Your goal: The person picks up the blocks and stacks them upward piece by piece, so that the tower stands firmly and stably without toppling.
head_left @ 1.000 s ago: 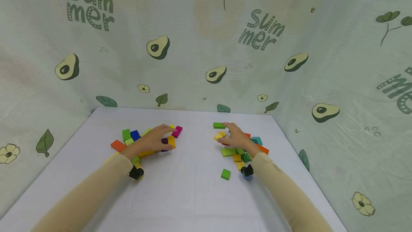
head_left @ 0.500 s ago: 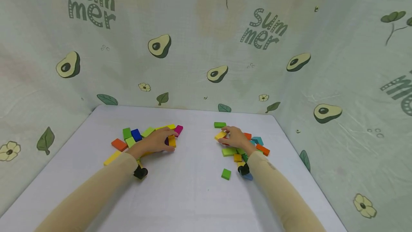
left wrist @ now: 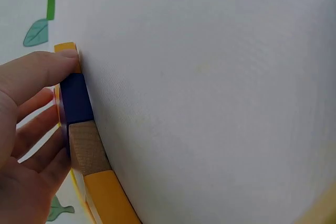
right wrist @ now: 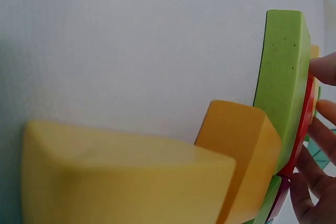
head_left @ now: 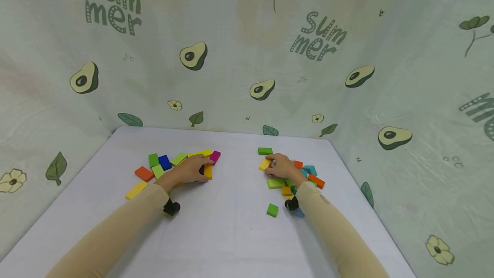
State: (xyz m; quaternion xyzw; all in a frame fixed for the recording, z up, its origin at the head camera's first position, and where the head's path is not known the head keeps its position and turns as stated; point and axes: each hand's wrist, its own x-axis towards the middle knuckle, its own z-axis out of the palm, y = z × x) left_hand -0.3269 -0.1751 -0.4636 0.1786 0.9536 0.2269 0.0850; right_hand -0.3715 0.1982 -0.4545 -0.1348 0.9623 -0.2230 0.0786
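Hands (head_left: 190,169) narrowed round blocks (head_left: 209,171), white tabletop (head_left: 216,231), avocado-print cloth (head_left: 227,25) behind

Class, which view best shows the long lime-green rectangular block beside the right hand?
The right wrist view, because the lime-green rectangular block looks largest there. The head view shows it small; the left wrist view misses it.

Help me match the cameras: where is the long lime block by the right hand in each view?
Head: lime block right of centre, just below the right hand.
Left wrist: not in it.
Right wrist: lime block at the right, beside the orange block.
Shared landmark: the right hand, top left in the left wrist view.
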